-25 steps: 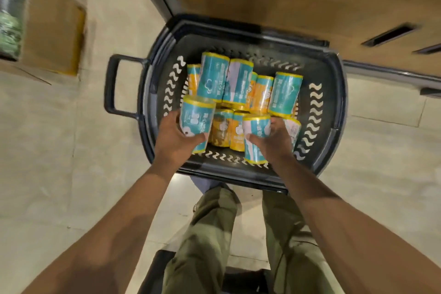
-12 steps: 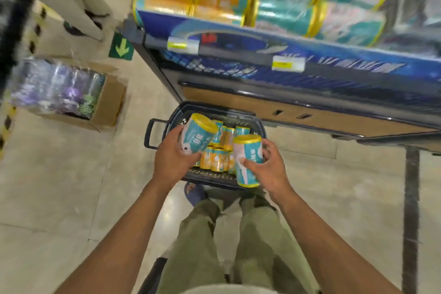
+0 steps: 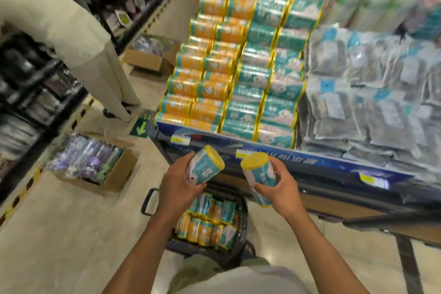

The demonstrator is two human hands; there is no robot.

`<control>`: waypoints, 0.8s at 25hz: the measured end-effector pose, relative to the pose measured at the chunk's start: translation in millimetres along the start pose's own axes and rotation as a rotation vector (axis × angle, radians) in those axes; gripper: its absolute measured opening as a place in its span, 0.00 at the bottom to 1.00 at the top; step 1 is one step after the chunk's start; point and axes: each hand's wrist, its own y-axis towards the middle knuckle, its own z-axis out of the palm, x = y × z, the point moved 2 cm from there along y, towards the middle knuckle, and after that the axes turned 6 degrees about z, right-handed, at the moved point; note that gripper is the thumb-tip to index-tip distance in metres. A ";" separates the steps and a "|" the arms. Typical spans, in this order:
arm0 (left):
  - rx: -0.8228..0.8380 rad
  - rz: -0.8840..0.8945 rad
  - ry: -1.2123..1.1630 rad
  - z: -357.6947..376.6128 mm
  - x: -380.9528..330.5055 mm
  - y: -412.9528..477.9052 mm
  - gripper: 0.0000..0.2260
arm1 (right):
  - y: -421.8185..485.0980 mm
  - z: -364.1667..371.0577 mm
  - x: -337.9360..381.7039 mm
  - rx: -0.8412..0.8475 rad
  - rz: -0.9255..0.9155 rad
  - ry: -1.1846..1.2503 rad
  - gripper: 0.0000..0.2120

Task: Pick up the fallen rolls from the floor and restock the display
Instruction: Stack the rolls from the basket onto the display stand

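Shop aisle, pale tiled floor (image 3: 59,234); stepped display (image 3: 238,74) of orange and teal rolls ahead. I judge the task mid-way: a dark basket (image 3: 242,212) at my feet holds many rolls, none yet shelved from this load. Left hand (image 3: 177,187) is wrapped around one teal roll (image 3: 205,166), fingers (image 3: 194,192) curled under it. Right hand (image 3: 280,186) grips a second roll (image 3: 259,178), fingers behind. Both rolls tilt, just below the display's front edge.
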 end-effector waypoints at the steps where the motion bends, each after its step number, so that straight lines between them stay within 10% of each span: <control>1: -0.015 0.030 -0.009 -3.6 -10.1 10.3 0.40 | 7.4 -9.4 13.5 -0.022 -0.030 -0.023 0.35; 20: 0.124 0.494 0.268 23.1 -167.1 390.5 0.37 | 200.8 -105.1 102.0 -0.260 -0.309 -0.293 0.37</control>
